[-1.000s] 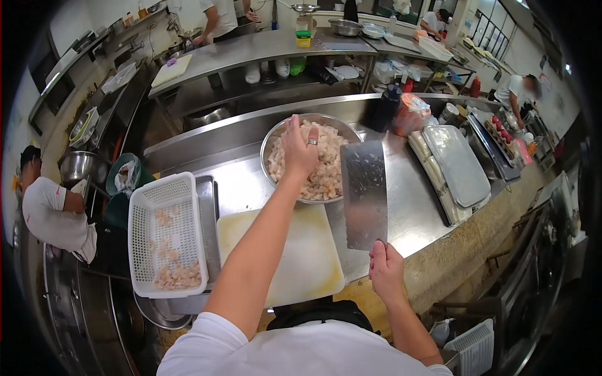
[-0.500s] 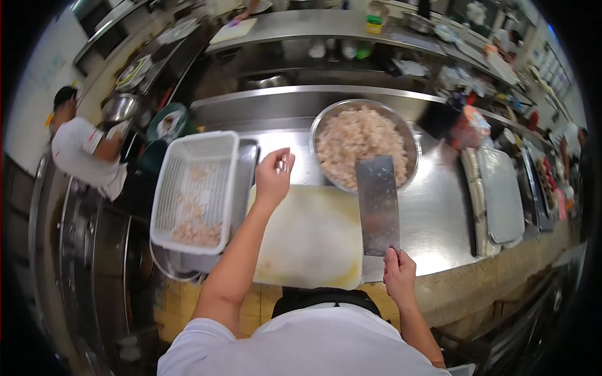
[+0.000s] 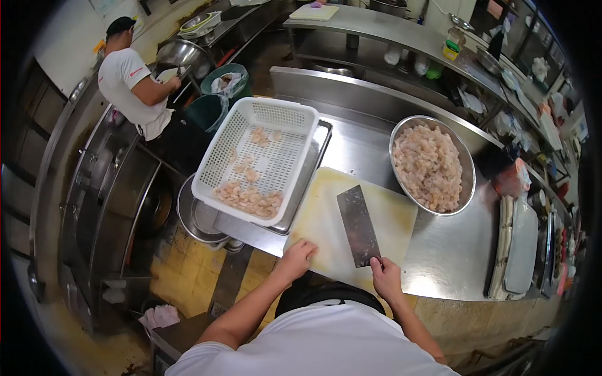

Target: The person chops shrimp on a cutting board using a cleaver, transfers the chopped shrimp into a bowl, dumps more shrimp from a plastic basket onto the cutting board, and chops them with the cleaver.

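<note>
My right hand point(image 3: 386, 276) grips the handle of a cleaver point(image 3: 357, 225). Its broad, wet-specked blade appears over the white, yellow-stained cutting board point(image 3: 320, 210). At the board's near left edge is my left hand point(image 3: 300, 258), fingers curled in; whether anything is in them is hidden. To the left, a white perforated plastic basket point(image 3: 280, 144) contains peeled shrimp point(image 3: 248, 199), mostly at its near end. Right of the board, a round steel bowl point(image 3: 465, 200) is heaped with pale, peeled shrimp-like pieces point(image 3: 429, 166).
A metal tray point(image 3: 323, 141) lies under the basket. Green bins point(image 3: 233, 78) and a person in a white shirt point(image 3: 128, 88) are at the far left. Right of the bowl are an orange-and-white bag point(image 3: 513, 178) and a lidded tray point(image 3: 522, 250). A steel shelf point(image 3: 382, 28) spans the back.
My left hand has come down and back to the board's near left edge. The cleaver has shifted from the board's right side to over its middle. My view has turned left.
</note>
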A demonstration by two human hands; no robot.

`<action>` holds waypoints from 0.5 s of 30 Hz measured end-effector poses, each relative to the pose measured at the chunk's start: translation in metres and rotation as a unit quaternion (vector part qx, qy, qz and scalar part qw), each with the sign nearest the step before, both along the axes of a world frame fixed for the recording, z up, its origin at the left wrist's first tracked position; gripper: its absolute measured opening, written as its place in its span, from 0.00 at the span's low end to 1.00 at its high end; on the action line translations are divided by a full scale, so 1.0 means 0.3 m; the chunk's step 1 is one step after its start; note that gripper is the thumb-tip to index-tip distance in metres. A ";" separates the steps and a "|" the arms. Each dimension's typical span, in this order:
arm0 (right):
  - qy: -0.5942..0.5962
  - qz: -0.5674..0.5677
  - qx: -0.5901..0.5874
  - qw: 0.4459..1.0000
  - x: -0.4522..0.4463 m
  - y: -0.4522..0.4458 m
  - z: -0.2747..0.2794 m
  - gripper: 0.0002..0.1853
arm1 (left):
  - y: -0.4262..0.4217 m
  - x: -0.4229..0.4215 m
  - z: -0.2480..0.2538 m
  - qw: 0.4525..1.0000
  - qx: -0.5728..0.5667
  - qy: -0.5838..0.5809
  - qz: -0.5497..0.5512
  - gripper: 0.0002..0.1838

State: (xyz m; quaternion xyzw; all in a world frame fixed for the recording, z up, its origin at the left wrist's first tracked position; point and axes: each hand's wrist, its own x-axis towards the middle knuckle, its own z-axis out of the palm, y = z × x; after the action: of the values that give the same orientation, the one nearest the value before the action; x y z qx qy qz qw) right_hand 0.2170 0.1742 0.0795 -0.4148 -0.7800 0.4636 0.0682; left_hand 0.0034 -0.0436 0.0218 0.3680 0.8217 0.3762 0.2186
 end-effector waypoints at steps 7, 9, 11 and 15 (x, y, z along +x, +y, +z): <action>-0.018 -0.019 -0.003 1.000 -0.063 -0.075 0.017 0.22 | 0.000 -0.113 0.000 0.990 -0.089 0.093 0.053 0.17; -0.024 -0.023 -0.005 0.999 -0.060 -0.086 0.009 0.22 | -0.006 -0.097 -0.012 0.994 -0.068 0.079 0.021 0.16; -0.024 -0.028 -0.007 0.999 -0.058 -0.099 0.001 0.22 | 0.000 -0.087 -0.013 0.997 -0.048 0.066 0.002 0.15; -0.026 -0.044 -0.008 0.999 -0.035 -0.120 -0.029 0.22 | 0.029 -0.074 0.112 0.995 -0.071 0.065 -0.028 0.12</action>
State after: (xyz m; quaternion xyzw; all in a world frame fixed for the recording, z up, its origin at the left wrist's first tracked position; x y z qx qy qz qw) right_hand 0.2066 0.1383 0.0708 -0.4615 -0.7586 0.4553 0.0652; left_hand -0.0188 -0.0349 0.0554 0.3986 0.8481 0.2857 0.2006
